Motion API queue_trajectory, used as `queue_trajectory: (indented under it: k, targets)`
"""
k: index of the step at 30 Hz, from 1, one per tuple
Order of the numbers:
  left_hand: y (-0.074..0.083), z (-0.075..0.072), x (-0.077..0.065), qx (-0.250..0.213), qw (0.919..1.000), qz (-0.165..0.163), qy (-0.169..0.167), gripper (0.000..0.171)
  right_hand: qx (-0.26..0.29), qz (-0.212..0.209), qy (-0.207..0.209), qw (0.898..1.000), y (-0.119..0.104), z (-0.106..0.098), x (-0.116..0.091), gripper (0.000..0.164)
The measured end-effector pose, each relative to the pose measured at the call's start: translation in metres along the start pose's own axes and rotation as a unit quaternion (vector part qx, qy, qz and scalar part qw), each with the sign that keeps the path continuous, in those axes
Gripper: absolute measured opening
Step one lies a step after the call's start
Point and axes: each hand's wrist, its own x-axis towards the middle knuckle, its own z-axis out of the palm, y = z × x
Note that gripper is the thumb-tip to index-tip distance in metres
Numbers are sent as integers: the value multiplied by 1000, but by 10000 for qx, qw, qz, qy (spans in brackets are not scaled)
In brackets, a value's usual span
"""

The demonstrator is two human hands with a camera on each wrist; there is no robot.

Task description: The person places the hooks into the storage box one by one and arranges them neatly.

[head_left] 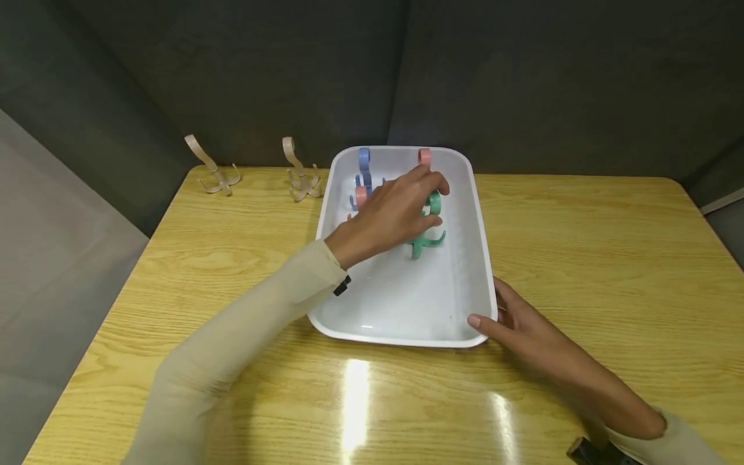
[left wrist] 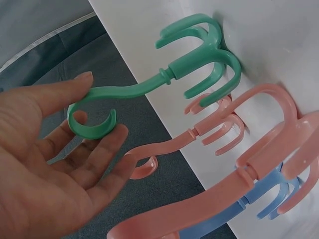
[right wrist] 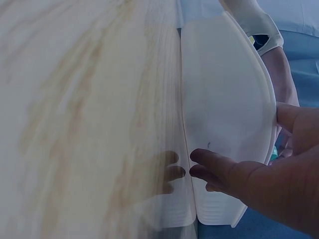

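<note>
My left hand (head_left: 395, 213) reaches into a white plastic tray (head_left: 407, 303). In the left wrist view, its thumb and fingers close around the curled top of a green four-prong hanging hook (left wrist: 194, 62), whose prongs point toward the tray floor. Two pink hooks (left wrist: 209, 194) and a blue hook (left wrist: 214, 221) stand beside the green one, partly hidden by the left hand in the head view. At the tray's near right corner, my right hand (head_left: 517, 326) grips the wall, thumb over the rim and fingers against the outside.
Two beige hooks (head_left: 221, 181) stand on the wooden table (head_left: 221, 271) left of the tray, near the back edge. A dark cloth partition (head_left: 290, 77) rises behind the table.
</note>
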Motion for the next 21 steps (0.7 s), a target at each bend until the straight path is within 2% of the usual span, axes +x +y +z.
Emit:
queue_trajectory:
  k: [7, 13, 21]
  targets:
    - [1, 0, 0, 80, 10000, 11, 6, 45, 2, -49, 29, 10000, 1, 0, 0, 78]
    - [3, -4, 1, 94, 9999, -48, 63, 54, -58, -33, 39, 10000, 0, 0, 0, 78]
    - [7, -14, -1, 85, 9983, 253, 516, 55, -133, 24, 24, 9999, -1, -1, 0, 78]
